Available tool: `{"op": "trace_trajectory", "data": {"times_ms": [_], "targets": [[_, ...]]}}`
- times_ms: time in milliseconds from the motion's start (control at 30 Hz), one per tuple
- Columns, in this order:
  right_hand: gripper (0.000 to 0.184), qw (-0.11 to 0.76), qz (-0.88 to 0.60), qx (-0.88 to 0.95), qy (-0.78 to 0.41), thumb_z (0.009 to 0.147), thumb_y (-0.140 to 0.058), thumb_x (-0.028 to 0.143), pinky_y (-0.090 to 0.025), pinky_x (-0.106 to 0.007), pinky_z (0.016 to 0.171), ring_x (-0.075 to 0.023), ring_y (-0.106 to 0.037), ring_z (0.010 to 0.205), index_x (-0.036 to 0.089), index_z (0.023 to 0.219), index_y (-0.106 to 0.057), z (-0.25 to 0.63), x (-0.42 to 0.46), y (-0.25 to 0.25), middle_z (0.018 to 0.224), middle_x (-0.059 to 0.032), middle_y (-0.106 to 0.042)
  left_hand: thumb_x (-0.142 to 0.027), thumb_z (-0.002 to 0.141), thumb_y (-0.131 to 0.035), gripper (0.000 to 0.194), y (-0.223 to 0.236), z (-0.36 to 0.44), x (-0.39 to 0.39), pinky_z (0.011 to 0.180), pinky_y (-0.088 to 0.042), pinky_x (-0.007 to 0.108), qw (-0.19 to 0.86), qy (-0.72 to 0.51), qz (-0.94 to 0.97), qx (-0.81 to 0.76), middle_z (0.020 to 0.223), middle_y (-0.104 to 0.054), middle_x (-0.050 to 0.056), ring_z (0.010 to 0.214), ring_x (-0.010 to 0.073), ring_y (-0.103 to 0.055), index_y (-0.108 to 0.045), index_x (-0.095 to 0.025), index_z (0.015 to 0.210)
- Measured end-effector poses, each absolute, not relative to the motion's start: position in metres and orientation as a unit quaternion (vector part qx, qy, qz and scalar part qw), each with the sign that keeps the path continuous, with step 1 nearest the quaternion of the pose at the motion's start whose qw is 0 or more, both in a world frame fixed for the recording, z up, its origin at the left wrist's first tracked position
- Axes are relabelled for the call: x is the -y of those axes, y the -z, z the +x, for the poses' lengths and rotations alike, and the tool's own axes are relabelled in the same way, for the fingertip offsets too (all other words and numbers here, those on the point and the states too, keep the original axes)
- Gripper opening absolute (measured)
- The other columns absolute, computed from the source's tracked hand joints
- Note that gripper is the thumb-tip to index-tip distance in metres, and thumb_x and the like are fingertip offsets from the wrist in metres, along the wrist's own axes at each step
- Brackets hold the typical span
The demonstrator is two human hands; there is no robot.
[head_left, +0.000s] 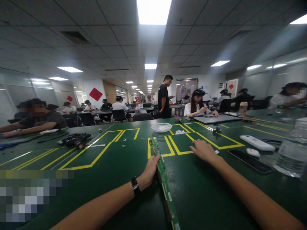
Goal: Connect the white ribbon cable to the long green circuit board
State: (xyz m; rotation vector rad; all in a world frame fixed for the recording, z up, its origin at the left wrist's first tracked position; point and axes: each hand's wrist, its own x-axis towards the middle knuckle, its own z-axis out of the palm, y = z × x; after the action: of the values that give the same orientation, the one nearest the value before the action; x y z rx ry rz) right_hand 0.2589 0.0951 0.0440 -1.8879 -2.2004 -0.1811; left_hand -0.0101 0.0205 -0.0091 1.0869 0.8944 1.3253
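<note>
Over the green worktop (96,191), the board (164,179) slants toward the near edge, the left hand's (150,167) fingers clamped on it. Right hand (203,150), fingers loosely apart, seems just above the yellow tape (184,153); phone (250,161) and bottle (291,153) sit farther right.

We see square ceiling lights (150,66) throwing hazy streaks through a dim room. Wide-angle distortion stretches the edges.

Circuit board (163,175): one; basket (161,128): one; red signs (96,94): apparently three.
</note>
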Motion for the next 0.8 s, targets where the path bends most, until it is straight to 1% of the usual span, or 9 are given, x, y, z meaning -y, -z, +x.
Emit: {"op": "trace_trajectory", "data": {"times_ms": [67,133,267,333,433,533,633,733,800], "targets": [[0.044,0.099,-0.718,0.686,0.067,0.088,-0.042,0.044,-0.04,-0.052,0.086,-0.0361,-0.048,0.113,0.012,0.112,-0.06,0.288,-0.11,-0.034,0.12,-0.0207,-0.054,-0.051,0.076,-0.063,0.041,0.008,-0.01,-0.02,0.064,-0.047,0.026,0.568,-0.561,0.469,-0.378,0.066,-0.064,0.002,0.057,0.0135,-0.058,-0.063,-0.013,0.089],[0.048,0.076,-0.77,0.633,0.038,0.087,-0.042,0.047,-0.039,-0.056,0.086,-0.0401,-0.045,0.116,0.011,0.112,-0.062,0.312,-0.119,-0.023,0.124,-0.0232,-0.051,-0.052,0.076,-0.062,0.043,0.007,-0.01,-0.02,0.067,-0.048,0.028,0.568,-0.555,0.479,-0.373,0.073,-0.067,0.005,0.063,0.0158,-0.061,-0.063,-0.012,0.091],[0.046,0.055,-0.793,0.607,-0.006,0.085,-0.045,0.045,-0.042,-0.053,0.081,-0.0406,-0.047,0.114,0.012,0.112,-0.063,0.337,-0.129,-0.012,0.123,-0.024,-0.051,-0.055,0.077,-0.06,0.046,0.006,-0.011,-0.018,0.072,-0.048,0.03,0.562,-0.549,0.492,-0.375,0.083,-0.069,0.009,0.074,0.0194,-0.064,-0.063,-0.011,0.09],[0.043,0.059,-0.782,0.62,-0.018,0.084,-0.047,0.043,-0.043,-0.049,0.078,-0.0388,-0.052,0.109,0.012,0.108,-0.063,0.338,-0.132,-0.011,0.119,-0.0238,-0.054,-0.056,0.076,-0.06,0.047,0.007,-0.012,-0.018,0.074,-0.048,0.03,0.558,-0.55,0.494,-0.376,0.085,-0.069,0.009,0.076,0.0199,-0.064,-0.063,-0.011,0.089],[0.036,0.083,-0.751,0.655,-0.034,0.081,-0.051,0.037,-0.044,-0.041,0.074,-0.0332,-0.058,0.099,0.012,0.104,-0.063,0.33,-0.133,-0.012,0.109,-0.0213,-0.06,-0.056,0.077,-0.059,0.046,0.009,-0.013,-0.019,0.074,-0.048,0.029,0.561,-0.547,0.497,-0.372,0.086,-0.068,0.009,0.077,0.0191,-0.063,-0.062,-0.012,0.089],[0.03,0.133,-0.7,0.699,-0.06,0.078,-0.054,0.03,-0.043,-0.033,0.074,-0.0264,-0.061,0.092,0.013,0.102,-0.061,0.313,-0.129,-0.015,0.101,-0.0157,-0.065,-0.056,0.077,-0.059,0.045,0.01,-0.014,-0.019,0.07,-0.048,0.028,0.563,-0.54,0.498,-0.377,0.083,-0.067,0.008,0.074,0.0179,-0.062,-0.061,-0.013,0.088],[0.023,0.198,-0.606,0.762,-0.117,0.076,-0.056,0.024,-0.042,-0.028,0.076,-0.0212,-0.061,0.09,0.014,0.095,-0.063,0.282,-0.115,-0.02,0.098,-0.0104,-0.066,-0.057,0.076,-0.059,0.046,0.009,-0.013,-0.018,0.069,-0.047,0.027,0.558,-0.529,0.508,-0.387,0.081,-0.066,0.007,0.073,0.0174,-0.061,-0.061,-0.013,0.086],[0.027,0.237,-0.509,0.797,-0.224,0.074,-0.061,0.03,-0.042,-0.025,0.073,-0.0182,-0.061,0.085,0.013,0.094,-0.065,0.243,-0.094,-0.025,0.094,-0.0071,-0.067,-0.059,0.077,-0.058,0.049,0.007,-0.011,-0.015,0.073,-0.048,0.028,0.565,-0.516,0.526,-0.372,0.086,-0.067,0.009,0.077,0.0184,-0.062,-0.062,-0.012,0.091],[0.028,0.239,-0.458,0.801,-0.304,0.076,-0.06,0.036,-0.041,-0.023,0.063,-0.0149,-0.059,0.071,0.012,0.089,-0.066,0.219,-0.08,-0.027,0.083,-0.005,-0.067,-0.058,0.079,-0.056,0.05,0.005,-0.01,-0.014,0.074,-0.048,0.029,0.575,-0.509,0.532,-0.357,0.087,-0.068,0.009,0.077,0.0185,-0.063,-0.062,-0.012,0.095]]}}
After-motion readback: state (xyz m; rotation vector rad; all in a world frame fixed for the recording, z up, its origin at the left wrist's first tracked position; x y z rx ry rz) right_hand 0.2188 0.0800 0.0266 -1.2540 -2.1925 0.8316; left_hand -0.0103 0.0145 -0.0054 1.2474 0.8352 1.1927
